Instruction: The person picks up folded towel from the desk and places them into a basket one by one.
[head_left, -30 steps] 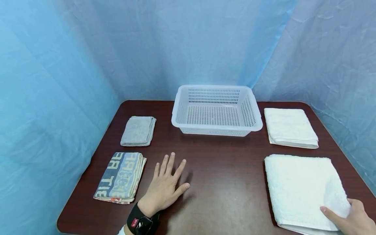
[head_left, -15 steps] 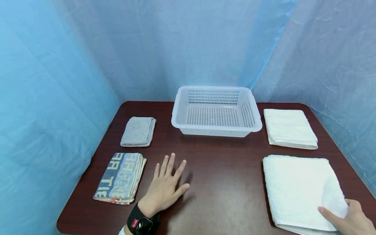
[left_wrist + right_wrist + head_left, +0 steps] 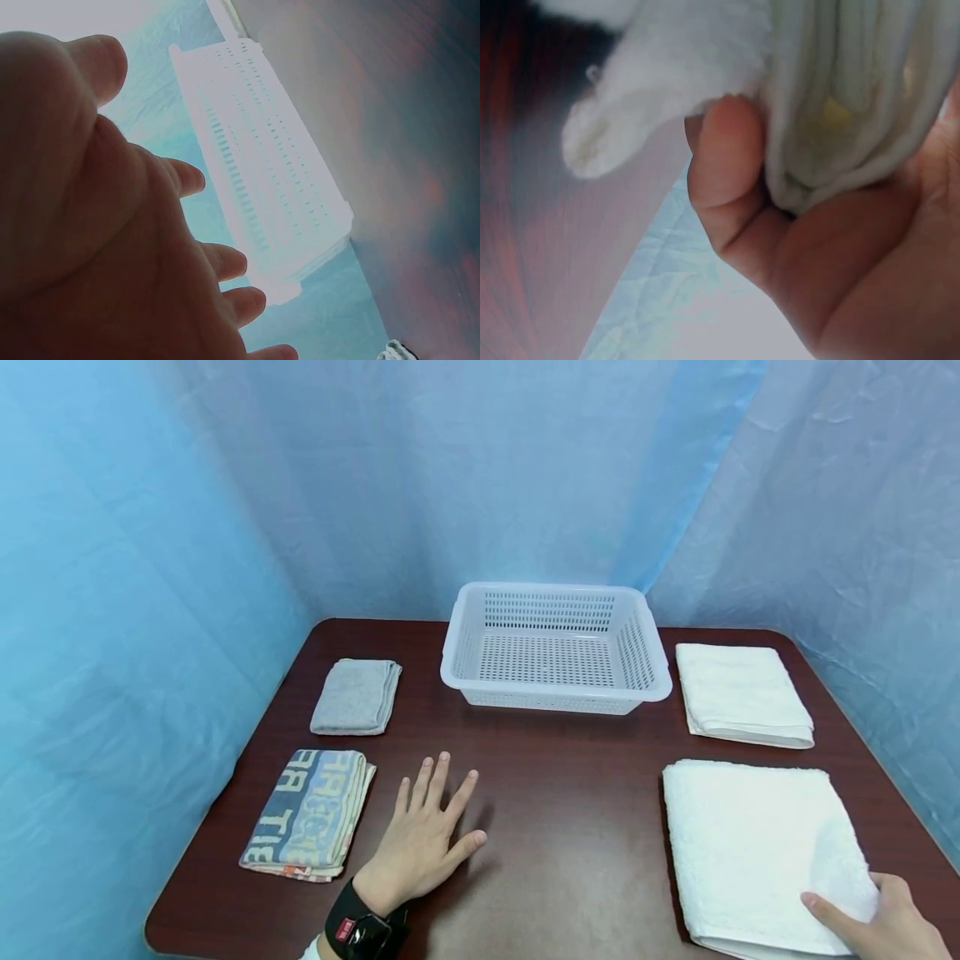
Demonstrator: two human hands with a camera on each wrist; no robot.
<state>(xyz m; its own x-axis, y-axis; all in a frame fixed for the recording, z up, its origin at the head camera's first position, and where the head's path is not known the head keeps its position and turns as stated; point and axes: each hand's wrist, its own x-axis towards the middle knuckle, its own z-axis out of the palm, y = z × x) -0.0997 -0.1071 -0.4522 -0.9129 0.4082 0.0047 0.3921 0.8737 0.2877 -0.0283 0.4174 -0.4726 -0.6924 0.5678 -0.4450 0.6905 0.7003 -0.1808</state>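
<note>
My right hand (image 3: 883, 920) grips the near right corner of a thick, folded white towel (image 3: 757, 847), thumb on top. In the right wrist view the towel's stacked folds (image 3: 840, 97) sit in the grasp, and one layer hangs loose at the left. My left hand (image 3: 420, 839), a black band round its wrist, is held palm down with fingers spread, casting a shadow on the table. It holds nothing. Just left of it lies a folded blue patterned towel (image 3: 307, 810) with pale lettering.
A white perforated plastic basket (image 3: 555, 685) stands at the back middle of the dark brown table (image 3: 555, 810). A small grey folded cloth (image 3: 356, 696) lies back left, and a smaller white folded towel (image 3: 742, 689) back right. Blue curtains (image 3: 525, 468) surround the table.
My right hand and the thick white towel have slid slightly left. The left hand keeps its spread pose, and the other things hold their places apart from a slight shift of the view.
</note>
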